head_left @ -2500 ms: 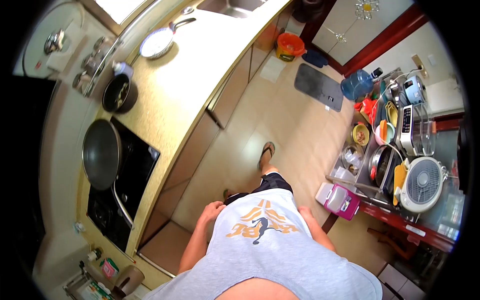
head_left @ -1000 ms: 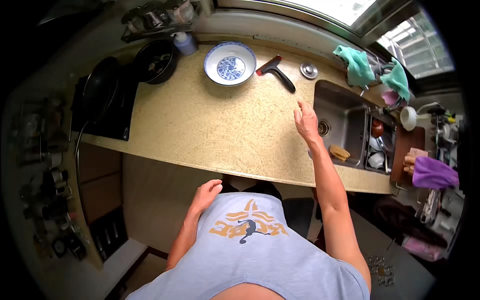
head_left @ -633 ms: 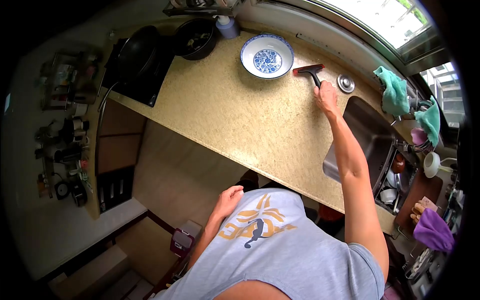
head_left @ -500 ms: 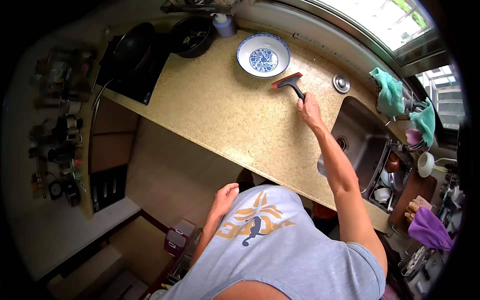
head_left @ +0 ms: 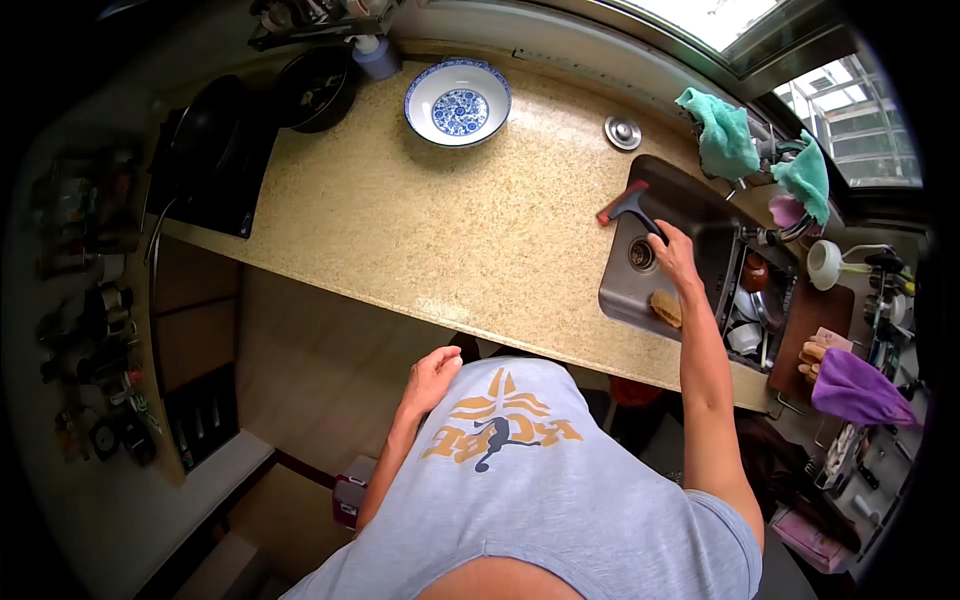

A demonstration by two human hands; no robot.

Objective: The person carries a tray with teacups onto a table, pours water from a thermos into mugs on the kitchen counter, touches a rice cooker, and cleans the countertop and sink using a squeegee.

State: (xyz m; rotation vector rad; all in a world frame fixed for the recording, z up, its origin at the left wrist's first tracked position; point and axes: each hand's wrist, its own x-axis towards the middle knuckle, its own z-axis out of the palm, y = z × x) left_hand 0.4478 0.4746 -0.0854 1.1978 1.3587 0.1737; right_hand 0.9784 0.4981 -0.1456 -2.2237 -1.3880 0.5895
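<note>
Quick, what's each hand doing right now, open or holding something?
Left hand: open, loosely curled beside the shirt, nothing visible in it.
Right hand: closed, holding the squeegee by its handle over the sink.

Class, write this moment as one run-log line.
right grip: holds squeegee, at sink edge | left grip: beside shirt | patterned bowl: on counter

Past the far edge of the countertop point(head_left: 420, 240), toward its right end, I see a window point(head_left: 715, 20) bright with daylight. Under the near edge I get a dim tan floor point(head_left: 315, 330) and, leftward, brown cabinet fronts point(head_left: 197, 345) in shadow.
</note>
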